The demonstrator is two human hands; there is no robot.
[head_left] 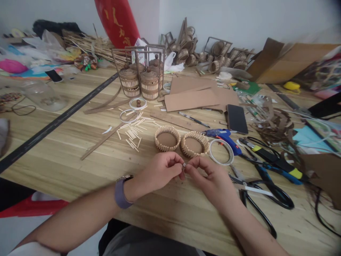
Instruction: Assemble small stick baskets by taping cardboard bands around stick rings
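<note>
Low in the middle of the frame, the left hand (160, 170) and right hand (210, 179) meet fingertip to fingertip over the wooden worktop (66, 156). Both are pinching the same tiny pale piece (184, 165), held between them just above the wood. It's really small and mostly covered by fingers, so I can only say it looks whitish and short, maybe like one of the little sticks further up. There's a watch (121, 192) on the left wrist.

Just beyond the hands sit two round slatted rings (181, 141) side by side, touching, each a brown disc with pale upright slats around the rim. To their right lie a tape roll (221, 152) and a blue glue gun (226, 138), and scissors (266, 185) lie at lower right. Up and to the left, loose pale sticks (133, 131) are scattered. A black phone (236, 118) lies right of centre, by cardboard sheets (191, 96). Further back, upper middle, stand finished slatted baskets (141, 80) in frames.
</note>
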